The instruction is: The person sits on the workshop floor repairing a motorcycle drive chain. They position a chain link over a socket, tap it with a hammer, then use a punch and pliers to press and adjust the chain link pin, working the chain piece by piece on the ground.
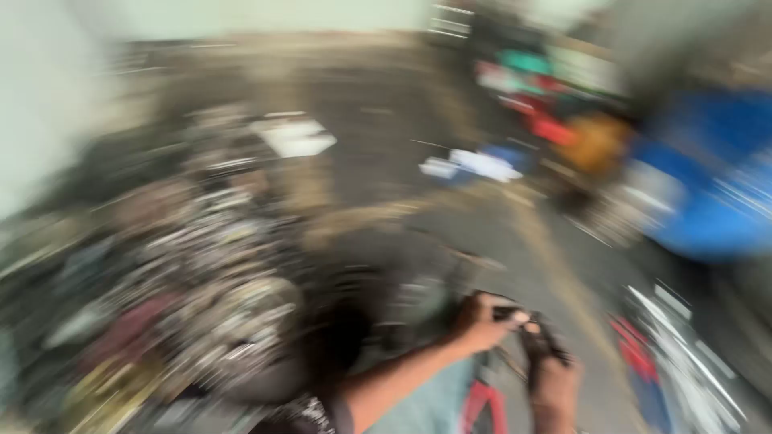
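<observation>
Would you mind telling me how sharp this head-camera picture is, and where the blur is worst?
Head view: heavy motion blur everywhere, streaking outward; the left hand and right hand are sharpest, around a small dark object that cannot be identified; the metal clutter and blue shape are smeared.

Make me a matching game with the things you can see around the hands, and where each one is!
Things:
1. Big blue thing
2. Flat white thing
3. Small dark thing
4. Heap of blurry metal parts

Places:
A. between the left hand and right hand
B. far right
C. left side of the floor
D. upper middle, past the heap

Pairs: 1-B, 2-D, 3-A, 4-C
</observation>
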